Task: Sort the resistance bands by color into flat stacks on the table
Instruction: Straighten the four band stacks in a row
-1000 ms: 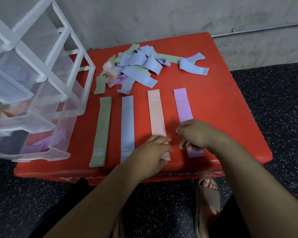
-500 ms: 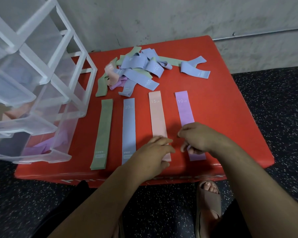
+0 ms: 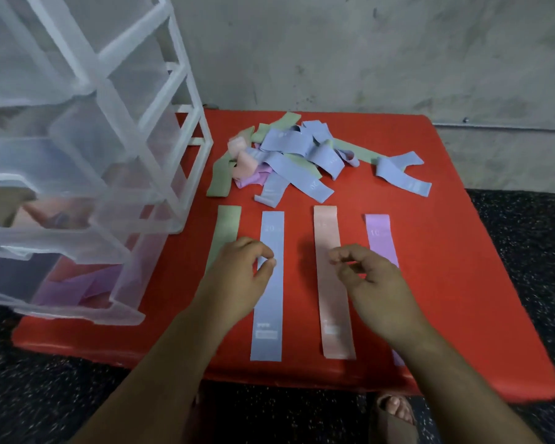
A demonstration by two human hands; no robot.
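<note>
Left hand (image 3: pixel 237 283): thumb and forefinger tips meet at the edge of the flat blue band (image 3: pixel 271 302); grip cannot be determined. Right hand (image 3: pixel 375 290): fingers loosely curled, empty, over the pink band (image 3: pixel 329 238). Unsorted pile (image 3: pixel 289 155): beyond the fingertips. Drawer unit (image 3: pixel 186 129): left of the left-hand fingers; bottom drawer (image 3: pixel 122 283) contains purple bands (image 3: pixel 68 288).

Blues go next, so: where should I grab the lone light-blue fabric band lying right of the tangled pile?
Pinch the light-blue fabric band at its near-right end, coming from the right. That end lies flat and clear on the red tabletop; its left end is folded over.
</note>
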